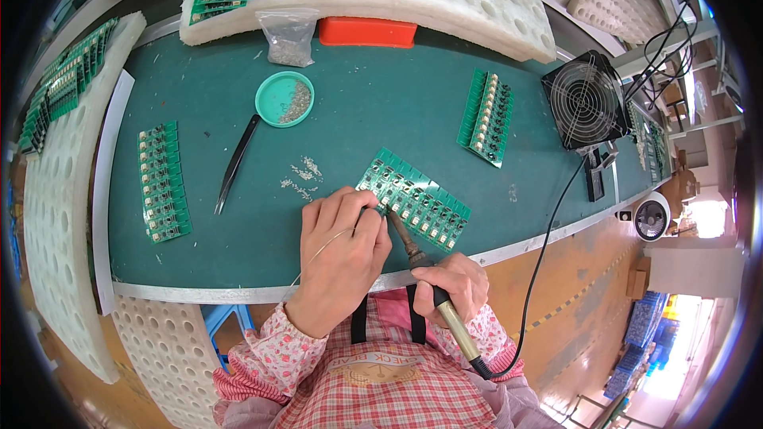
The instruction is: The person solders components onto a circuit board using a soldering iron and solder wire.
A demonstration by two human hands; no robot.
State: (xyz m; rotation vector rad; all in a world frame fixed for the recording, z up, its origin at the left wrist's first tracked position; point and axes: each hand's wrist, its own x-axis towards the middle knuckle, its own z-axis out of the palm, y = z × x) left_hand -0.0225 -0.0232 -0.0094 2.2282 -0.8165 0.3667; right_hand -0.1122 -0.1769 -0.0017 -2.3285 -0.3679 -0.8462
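My right hand (457, 284) is closed round a soldering iron (455, 327), its metal tip slanting up and left to a green circuit board panel (433, 202). The tip meets the panel near its left end, beside my left fingertips. My left hand (340, 258) is closed, with a thin solder wire (324, 248) running back from its fingers across the hand toward the wrist. Those left fingertips rest at the panel's lower left edge and hide that corner. Rows of small white and black parts sit on the panel, which lies tilted on the green bench mat (230, 262).
Loose tiny parts (302, 179), black tweezers (237, 165) and a turquoise dish (270, 102) lie left of the panel. Further panels (163, 183) (486, 119) lie either side. A metal-grilled fan (586, 99), red box (367, 32), plastic bag (288, 36) and white foam slab (477, 12) stand around.
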